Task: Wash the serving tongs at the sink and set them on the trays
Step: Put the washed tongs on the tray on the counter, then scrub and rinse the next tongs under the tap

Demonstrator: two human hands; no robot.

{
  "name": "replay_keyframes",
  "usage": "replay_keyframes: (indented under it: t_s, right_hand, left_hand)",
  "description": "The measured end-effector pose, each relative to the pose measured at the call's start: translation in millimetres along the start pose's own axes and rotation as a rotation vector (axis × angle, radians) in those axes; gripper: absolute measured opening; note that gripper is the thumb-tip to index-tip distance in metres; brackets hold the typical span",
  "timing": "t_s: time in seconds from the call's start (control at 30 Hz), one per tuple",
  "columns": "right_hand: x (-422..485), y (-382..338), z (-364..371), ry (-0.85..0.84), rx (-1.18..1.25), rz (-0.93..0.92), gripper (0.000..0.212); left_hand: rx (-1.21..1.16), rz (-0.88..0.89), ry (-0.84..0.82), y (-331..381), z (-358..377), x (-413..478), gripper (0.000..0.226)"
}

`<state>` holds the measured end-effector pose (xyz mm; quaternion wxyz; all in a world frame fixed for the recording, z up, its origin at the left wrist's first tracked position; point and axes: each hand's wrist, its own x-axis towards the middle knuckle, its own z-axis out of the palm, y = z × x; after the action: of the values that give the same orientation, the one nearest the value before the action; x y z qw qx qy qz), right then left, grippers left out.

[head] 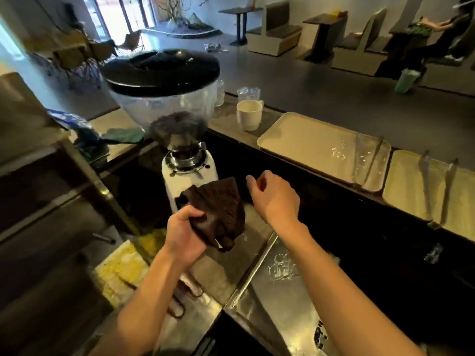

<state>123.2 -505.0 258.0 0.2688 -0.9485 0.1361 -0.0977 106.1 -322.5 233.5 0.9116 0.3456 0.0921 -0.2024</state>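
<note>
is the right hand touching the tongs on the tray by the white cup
Apart. The head view shows the right hand hovering empty beside the brown cloth, with a wide gap between it and the tongs lying on the tray.

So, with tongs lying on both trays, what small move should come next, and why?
Probably bring the right hand onto the dark brown cloth that the left hand grips, to dry it. One pair of metal tongs lies on the beige rectangular tray, a second pair on the yellowish tray beside it, so only wiping up seems left.
</note>
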Motion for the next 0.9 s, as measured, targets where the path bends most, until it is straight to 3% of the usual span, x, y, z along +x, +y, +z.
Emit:
replay_keyframes:
  t_s: [0.2,0.37,0.5,0.6,0.67,0.8,0.9]
  right_hand:
    - [-80,-77,80,-0.102,0.184,-0.105,0.034]
    - [-135,-102,146,-0.250,0.142,-0.138,0.030]
    - [-148,-99,187,-0.379,0.104,-0.143,0.026]
    - [-142,-85,228,-0.435,0.090,-0.165,0.021]
    - [-134,-77,255,-0.455,0.104,-0.195,0.026]
    - [-106,-65,308,-0.536,-0.072,-0.286,0.036]
    - [-91,-59,339,-0.569,-0.177,-0.320,0.046]
  left_hand:
    - [-0.011,0.047,0.131,27,-107,-76,0.032]
    - [-0.008,0.035,0.400,24,-191,-116,0.044]
    - [-0.031,0.044,0.503,18,-225,-132,0.009]
    - [-0.055,0.032,0.497,11,-250,-127,0.026]
    - [-0.083,0.061,0.480,10,-257,-120,0.024]
    - [-0.117,0.063,0.552,4,-277,-94,0.044]
    - [-0.116,0.071,0.596,3,-291,-79,0.037]
